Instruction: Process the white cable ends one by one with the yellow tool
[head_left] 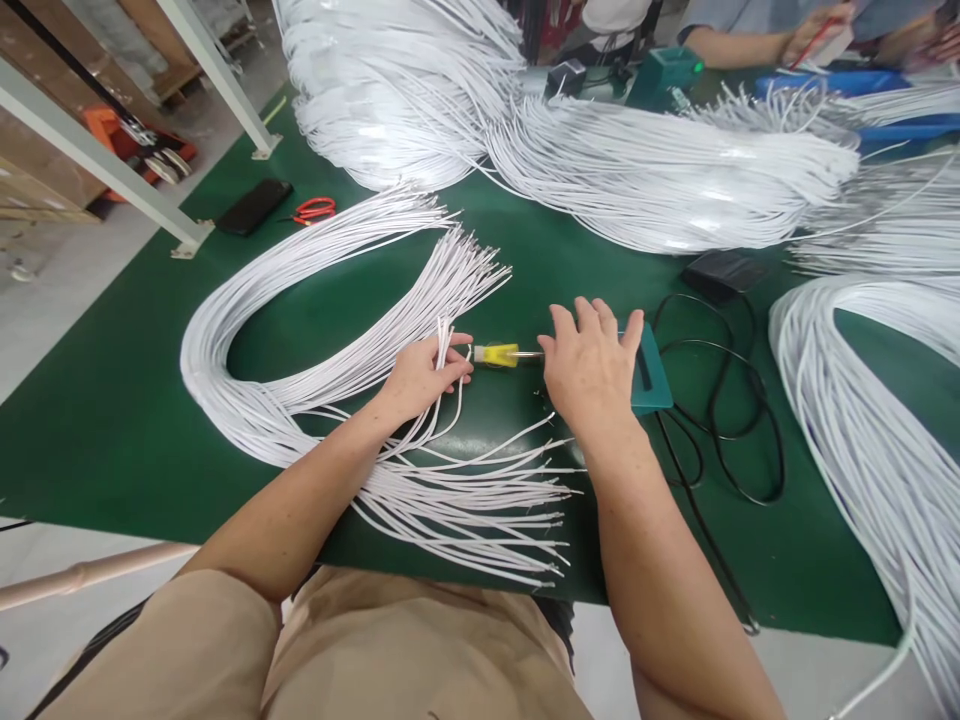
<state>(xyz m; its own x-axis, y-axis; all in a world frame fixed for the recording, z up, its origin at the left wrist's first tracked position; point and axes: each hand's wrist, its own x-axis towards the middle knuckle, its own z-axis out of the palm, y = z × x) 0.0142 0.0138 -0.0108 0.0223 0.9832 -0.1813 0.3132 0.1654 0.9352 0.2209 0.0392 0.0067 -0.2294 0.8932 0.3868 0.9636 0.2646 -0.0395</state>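
My left hand (429, 375) is closed on several white wires (444, 335), its fingertips pinching one close to a yellow-and-white tip (497, 355). The tip sits on a thin metal shaft that runs toward a teal box-shaped device (654, 375). Over that device lies my right hand (592, 365), fingers spread and holding nothing; it hides most of the box. A curved bundle of white wires (217, 340) lies to the left. Some of its loose ends (480, 505) fan out beneath my left forearm toward the right.
Large white wire bundles (660, 170) cover the table's far side, with another bundle (847, 400) at right. Black cable (772, 440) loops beside the device. A black phone-like object (253, 207) and red-handled cutters (313, 210) lie at far left. A co-worker's hand (817, 35) appears beyond the table.
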